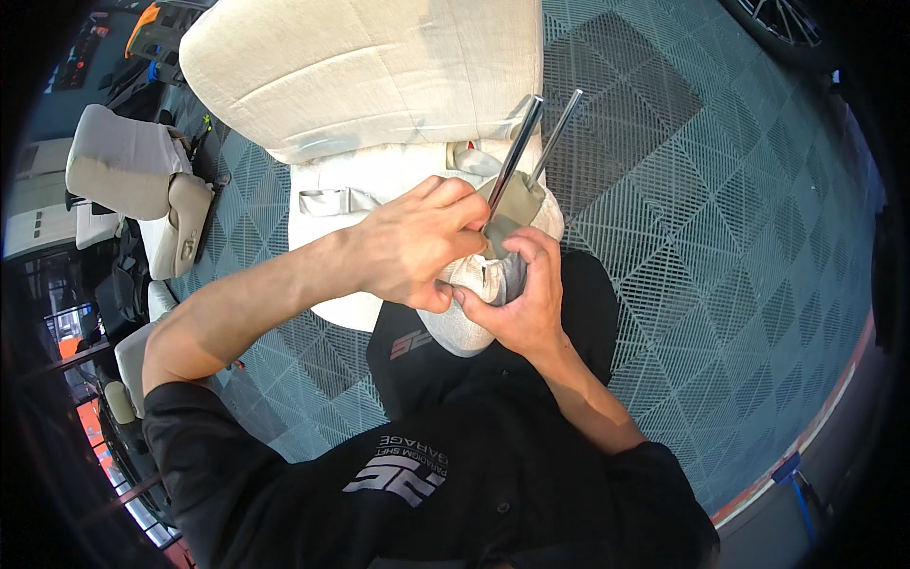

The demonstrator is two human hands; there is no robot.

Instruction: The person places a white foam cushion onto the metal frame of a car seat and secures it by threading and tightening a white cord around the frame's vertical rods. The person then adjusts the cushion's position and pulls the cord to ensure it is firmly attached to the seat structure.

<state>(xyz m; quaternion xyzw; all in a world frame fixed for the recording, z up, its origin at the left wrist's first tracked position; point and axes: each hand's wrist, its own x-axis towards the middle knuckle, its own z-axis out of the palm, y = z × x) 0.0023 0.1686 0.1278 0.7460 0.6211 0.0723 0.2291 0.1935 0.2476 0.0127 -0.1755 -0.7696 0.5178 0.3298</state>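
A cream fabric headrest (457, 327) rests on my lap, its two metal posts (513, 156) pointing up and away to the right. Around the base of the posts shows an olive-grey inner part (517, 207), with the light cover bunched in front of it. My left hand (422, 242) is closed, its fingers pinching at the cover's edge beside the nearer post. From the right, my right hand (529, 294) curls round the gathered cover, thumb and fingers gripping it. Both thumbs meet close together at the near side; exactly what lies under the left fingertips is hidden.
A large cream car seat (365, 81) stands right in front of me. Another cream seat (128, 166) stands at the left, near other seat parts. The floor has grey patterned tiles (701, 284). A wheel (782, 24) shows at the far right.
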